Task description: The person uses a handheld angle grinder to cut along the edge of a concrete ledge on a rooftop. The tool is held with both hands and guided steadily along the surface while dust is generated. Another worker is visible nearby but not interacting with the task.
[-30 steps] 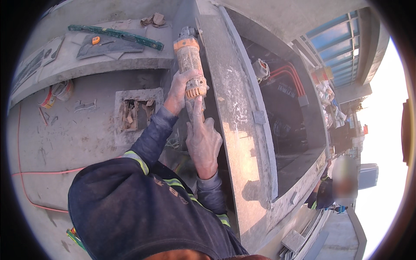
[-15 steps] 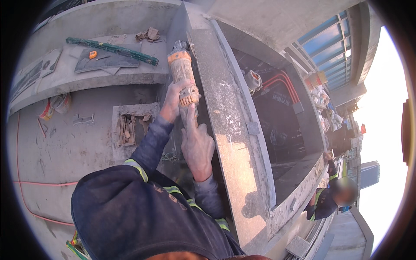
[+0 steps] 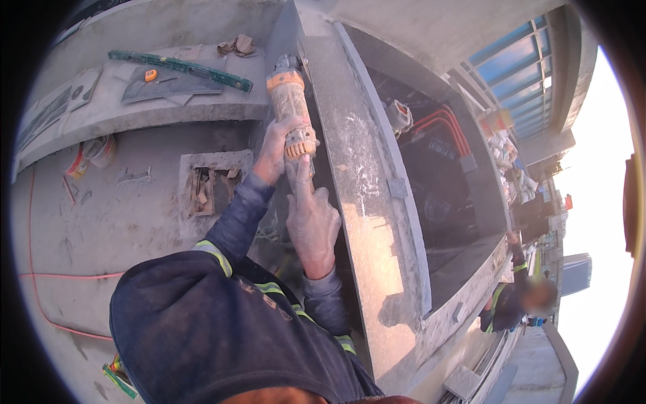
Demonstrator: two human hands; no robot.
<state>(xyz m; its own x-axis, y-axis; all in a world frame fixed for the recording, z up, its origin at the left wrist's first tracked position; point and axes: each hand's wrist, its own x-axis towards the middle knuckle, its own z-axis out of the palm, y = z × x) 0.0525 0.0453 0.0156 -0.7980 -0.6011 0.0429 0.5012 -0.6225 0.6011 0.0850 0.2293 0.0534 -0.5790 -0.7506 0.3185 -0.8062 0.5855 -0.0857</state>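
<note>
A dusty orange angle grinder [image 3: 289,104] lies along the left edge of a long stone slab [image 3: 343,145], its grey head at the far end against that edge. My left hand [image 3: 272,151] is wrapped round the grinder's body from the left. Behind it, my right hand [image 3: 314,229] closes on the grinder's rear end, index finger stretched forward along it and the other fingers curled. Both hands are pale with dust. The grinder's disc is too hidden to make out.
A green spirit level [image 3: 182,70], an orange tape measure [image 3: 151,75] and dark tiles rest on the ledge at far left. Below are buckets [image 3: 101,149], a rubble-filled floor opening [image 3: 205,192] and a red hose [image 3: 74,275]. A co-worker [image 3: 518,303] is beyond the right wall.
The whole view has shifted slightly, the scene sliding a little to the right and mostly upward. The grinder and both hands keep nearly the same place at the slab's edge.
</note>
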